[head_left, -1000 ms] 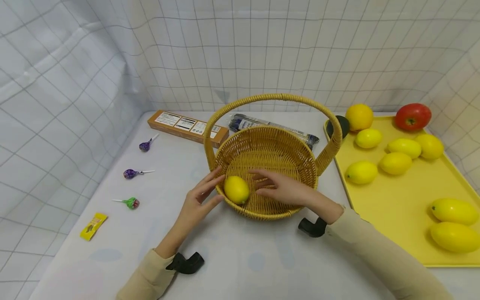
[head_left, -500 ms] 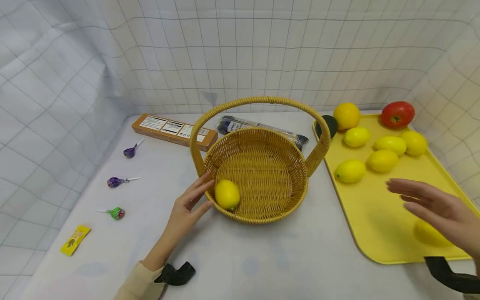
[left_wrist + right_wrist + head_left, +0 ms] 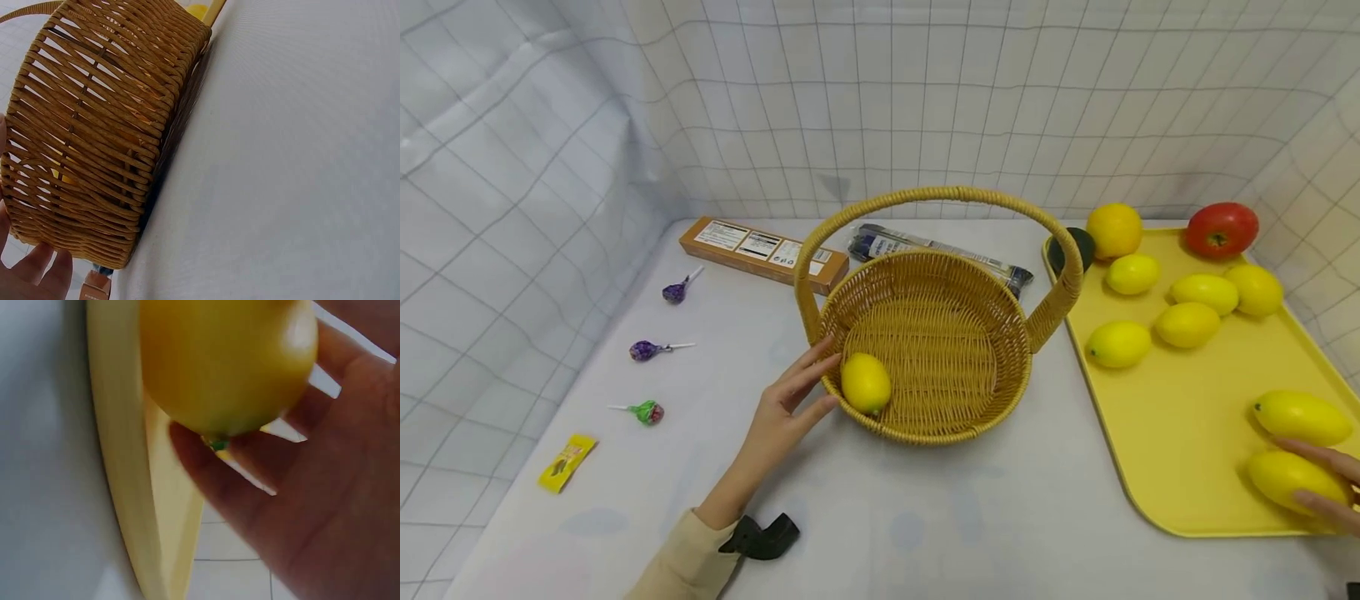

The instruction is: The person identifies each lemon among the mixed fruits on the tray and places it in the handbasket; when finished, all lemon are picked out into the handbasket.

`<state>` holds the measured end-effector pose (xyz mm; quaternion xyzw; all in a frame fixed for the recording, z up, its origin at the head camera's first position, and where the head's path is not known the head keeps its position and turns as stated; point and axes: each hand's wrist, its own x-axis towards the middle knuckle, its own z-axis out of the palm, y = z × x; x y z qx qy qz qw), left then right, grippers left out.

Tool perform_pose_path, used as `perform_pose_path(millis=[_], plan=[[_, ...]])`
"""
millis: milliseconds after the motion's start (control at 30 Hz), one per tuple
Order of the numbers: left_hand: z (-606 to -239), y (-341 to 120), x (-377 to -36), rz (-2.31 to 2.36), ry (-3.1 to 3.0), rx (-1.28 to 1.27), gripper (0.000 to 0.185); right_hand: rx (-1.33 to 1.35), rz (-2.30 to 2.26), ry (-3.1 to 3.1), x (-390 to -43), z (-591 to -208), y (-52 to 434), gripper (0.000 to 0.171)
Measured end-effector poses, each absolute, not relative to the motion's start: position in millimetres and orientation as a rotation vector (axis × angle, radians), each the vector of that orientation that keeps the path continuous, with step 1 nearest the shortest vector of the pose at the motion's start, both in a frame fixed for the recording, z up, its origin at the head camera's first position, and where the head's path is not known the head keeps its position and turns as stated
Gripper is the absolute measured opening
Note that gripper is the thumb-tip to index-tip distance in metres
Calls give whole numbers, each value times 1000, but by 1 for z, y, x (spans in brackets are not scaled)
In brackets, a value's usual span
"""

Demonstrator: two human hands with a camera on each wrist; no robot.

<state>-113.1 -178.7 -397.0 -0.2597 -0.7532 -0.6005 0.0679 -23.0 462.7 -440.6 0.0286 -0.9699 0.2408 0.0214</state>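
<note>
In the head view my left hand lies at the left side of the wicker basket, its fingers spread and touching the rim. The left wrist view shows fingertips against the woven wall. Inside the basket, by that hand, sits one lemon. At the lower right, my right hand is partly out of frame and grips a large, mango-shaped yellow fruit over the yellow tray. Its green stem end and my fingers beneath it show in the right wrist view. A similar fruit lies just behind.
Several lemons, an orange, a red fruit and a dark green fruit lie on or at the tray. Behind the basket are an orange box and a dark packet. Lollipops and a yellow wrapper lie left.
My right hand has moved out of the basket and rightward to the tray, where it has taken hold of the nearer large yellow fruit. My left hand stays at the rim.
</note>
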Motion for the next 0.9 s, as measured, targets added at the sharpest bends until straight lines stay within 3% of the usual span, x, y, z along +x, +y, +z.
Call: perform_pose_path(millis=[167,300,567,767,900], plan=[[-397,-179,-114,-1806,-2267,-785,46,133,784,-3067,-19,-425,428,72],[-385,-174,-109,-1811,-2266,-782,44,303,882,-3109,-30,-383,371,63],[-396,-179,-116,-1824,-2234,-807,44,1208,1418,-2760,-92,-307,227,63],[-402,-180,-118,-1846,-2205,-840,43,1371,1577,-2857,-140,-317,156,49],[-401,-180,-116,-1837,-2229,-819,43,1506,1594,-2940,-155,-333,126,49]])
